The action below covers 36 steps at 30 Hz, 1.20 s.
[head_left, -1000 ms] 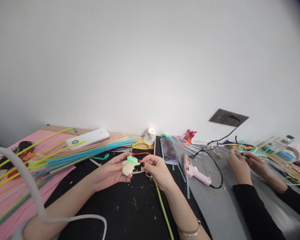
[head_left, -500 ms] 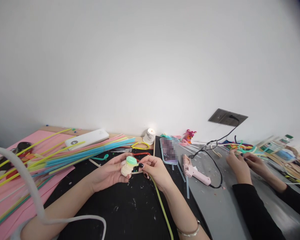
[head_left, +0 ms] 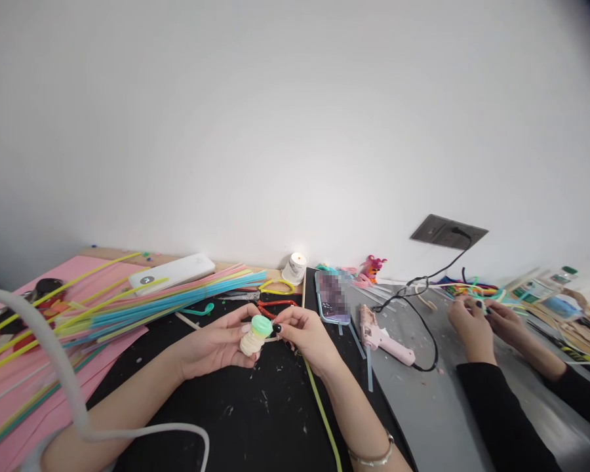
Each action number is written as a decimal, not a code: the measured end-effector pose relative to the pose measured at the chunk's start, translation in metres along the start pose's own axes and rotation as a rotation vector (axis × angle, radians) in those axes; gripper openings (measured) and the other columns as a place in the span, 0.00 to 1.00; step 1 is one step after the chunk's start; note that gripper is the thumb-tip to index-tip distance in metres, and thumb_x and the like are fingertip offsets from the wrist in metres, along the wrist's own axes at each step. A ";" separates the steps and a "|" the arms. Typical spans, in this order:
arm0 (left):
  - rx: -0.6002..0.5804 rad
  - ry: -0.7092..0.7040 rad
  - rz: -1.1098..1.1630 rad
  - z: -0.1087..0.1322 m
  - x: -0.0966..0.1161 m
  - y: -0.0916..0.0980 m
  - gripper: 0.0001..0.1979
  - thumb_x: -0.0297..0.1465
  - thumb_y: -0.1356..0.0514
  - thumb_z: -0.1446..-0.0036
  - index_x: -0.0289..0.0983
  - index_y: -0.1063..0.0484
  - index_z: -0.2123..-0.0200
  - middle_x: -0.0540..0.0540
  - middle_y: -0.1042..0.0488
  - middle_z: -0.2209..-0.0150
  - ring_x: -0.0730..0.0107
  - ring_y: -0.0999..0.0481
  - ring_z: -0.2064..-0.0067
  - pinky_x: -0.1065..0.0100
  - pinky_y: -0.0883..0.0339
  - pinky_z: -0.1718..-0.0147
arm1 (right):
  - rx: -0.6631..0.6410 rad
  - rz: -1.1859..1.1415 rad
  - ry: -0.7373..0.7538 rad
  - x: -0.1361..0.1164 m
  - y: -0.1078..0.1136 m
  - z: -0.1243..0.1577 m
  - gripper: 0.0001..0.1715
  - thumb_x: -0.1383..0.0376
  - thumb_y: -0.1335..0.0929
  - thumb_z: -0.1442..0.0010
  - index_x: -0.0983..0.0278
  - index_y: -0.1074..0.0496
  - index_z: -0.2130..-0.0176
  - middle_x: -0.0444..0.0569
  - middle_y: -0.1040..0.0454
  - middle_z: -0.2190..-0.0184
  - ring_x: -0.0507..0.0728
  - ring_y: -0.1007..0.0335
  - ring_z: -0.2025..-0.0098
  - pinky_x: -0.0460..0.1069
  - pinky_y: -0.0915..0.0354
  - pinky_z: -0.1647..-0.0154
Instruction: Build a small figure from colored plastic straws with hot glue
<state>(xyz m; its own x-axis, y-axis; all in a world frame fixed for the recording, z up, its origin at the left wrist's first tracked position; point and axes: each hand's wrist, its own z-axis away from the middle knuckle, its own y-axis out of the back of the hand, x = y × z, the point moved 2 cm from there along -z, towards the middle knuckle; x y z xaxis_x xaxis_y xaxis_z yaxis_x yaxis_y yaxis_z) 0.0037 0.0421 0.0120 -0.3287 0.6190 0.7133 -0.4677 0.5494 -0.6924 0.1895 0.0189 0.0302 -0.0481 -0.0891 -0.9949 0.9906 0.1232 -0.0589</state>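
Observation:
My left hand (head_left: 221, 344) holds a small coiled piece (head_left: 256, 335), wound from fuzzy strands, with a mint-green top and a cream body. Close on its right side, my right hand (head_left: 305, 333) is closed in a pinch at the coil's edge. A yellow-green fuzzy strand (head_left: 320, 401) hangs from under the right hand to the bottom of the view. Behind the hands lie red-handled pliers (head_left: 277, 304) and a yellow-handled tool (head_left: 276, 286). What exactly sits between the right fingertips is partly hidden.
Pipe cleaners (head_left: 177, 300) in several colours lie over pink sheets (head_left: 78, 270) beside a white power bank (head_left: 172, 271). A paper cup (head_left: 294, 268), a phone (head_left: 331, 298) and a pink glue gun (head_left: 384, 338) with its cord stand right. A co-worker's hands (head_left: 482, 326) work at far right.
The coiled piece has tilted and shifted slightly down and right, so its green top faces me more. My right hand stays pinched beside it. The co-worker's hands moved slightly.

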 end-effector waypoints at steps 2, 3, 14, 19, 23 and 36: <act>-0.002 0.004 -0.001 0.000 -0.001 0.001 0.13 0.32 0.35 0.45 0.40 0.34 0.58 0.46 0.24 0.66 0.68 0.21 0.67 0.67 0.28 0.66 | -0.006 -0.002 0.011 0.000 0.000 0.000 0.10 0.63 0.25 0.54 0.66 0.25 0.71 0.40 0.30 0.80 0.46 0.43 0.81 0.42 0.51 0.81; -0.006 0.005 -0.002 0.000 -0.001 0.002 0.13 0.32 0.35 0.44 0.40 0.34 0.57 0.46 0.24 0.66 0.68 0.21 0.66 0.67 0.28 0.65 | -0.008 -0.004 0.016 0.000 0.000 0.000 0.10 0.63 0.25 0.54 0.66 0.25 0.71 0.40 0.29 0.80 0.46 0.43 0.80 0.42 0.51 0.81; -0.083 0.001 -0.002 0.001 0.000 0.001 0.11 0.30 0.37 0.43 0.39 0.34 0.58 0.43 0.24 0.60 0.67 0.21 0.67 0.67 0.27 0.67 | -0.040 0.026 0.001 -0.003 -0.005 0.001 0.13 0.60 0.24 0.55 0.66 0.25 0.71 0.43 0.25 0.78 0.49 0.37 0.78 0.43 0.50 0.80; -0.087 0.024 -0.007 0.002 0.000 -0.002 0.12 0.31 0.36 0.44 0.39 0.34 0.59 0.41 0.23 0.59 0.67 0.21 0.68 0.67 0.27 0.68 | -0.052 -0.004 0.022 0.000 -0.006 -0.001 0.14 0.61 0.23 0.56 0.66 0.26 0.71 0.42 0.26 0.78 0.49 0.34 0.76 0.44 0.45 0.76; -0.108 0.032 -0.006 0.002 0.000 -0.002 0.12 0.31 0.36 0.45 0.39 0.35 0.59 0.40 0.23 0.59 0.67 0.21 0.68 0.67 0.28 0.68 | -0.053 -0.006 0.037 0.005 -0.006 -0.003 0.14 0.62 0.23 0.57 0.65 0.26 0.71 0.42 0.26 0.77 0.50 0.32 0.75 0.45 0.42 0.72; -0.185 -0.047 0.054 0.001 -0.005 0.011 0.12 0.29 0.36 0.44 0.38 0.34 0.58 0.41 0.23 0.60 0.65 0.20 0.68 0.67 0.26 0.70 | 0.027 0.090 0.170 0.012 -0.007 -0.002 0.05 0.64 0.28 0.50 0.64 0.24 0.71 0.42 0.29 0.80 0.51 0.36 0.77 0.47 0.40 0.72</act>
<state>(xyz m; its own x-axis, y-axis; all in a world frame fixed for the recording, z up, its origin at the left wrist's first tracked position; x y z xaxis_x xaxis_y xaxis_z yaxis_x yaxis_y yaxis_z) -0.0007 0.0451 0.0010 -0.3895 0.6259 0.6757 -0.2911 0.6124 -0.7350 0.1813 0.0192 0.0182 0.0224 0.0897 -0.9957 0.9948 0.0967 0.0311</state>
